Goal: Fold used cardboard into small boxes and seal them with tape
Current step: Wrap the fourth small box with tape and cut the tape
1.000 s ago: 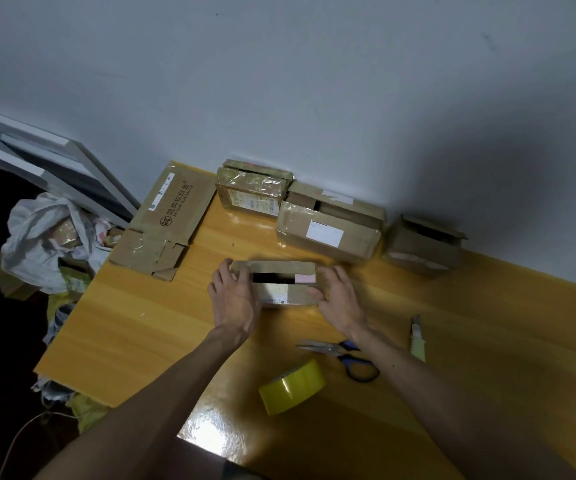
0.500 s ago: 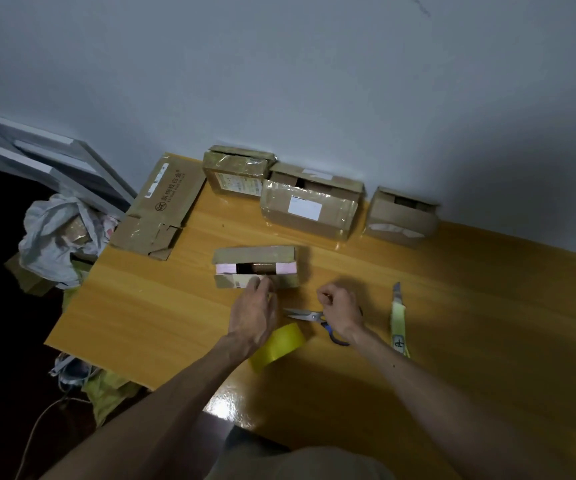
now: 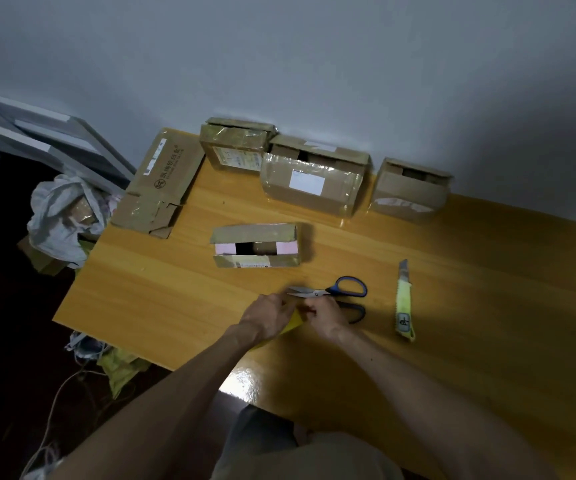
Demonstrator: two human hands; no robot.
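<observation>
Fingers (image 3: 283,301) of my left hand (image 3: 267,317) curl round the yellow tape roll (image 3: 293,323) near the desk's (image 3: 162,299) front edge. My right hand (image 3: 326,315) pinches the roll's rim. Scissors (image 3: 340,292) just beyond, utility knife (image 3: 403,303) to their right. Small box (image 3: 255,261) mid-desk, top flaps gapped. Flattened cardboard (image 3: 162,181) and three more boxes (image 3: 314,185) along the wall.

Dim, grainy indoor light, bright glare patch on the glossy table (image 3: 245,382) near edge, dark shadowed left floor, wide-angle bending at edges, soft focus.
</observation>
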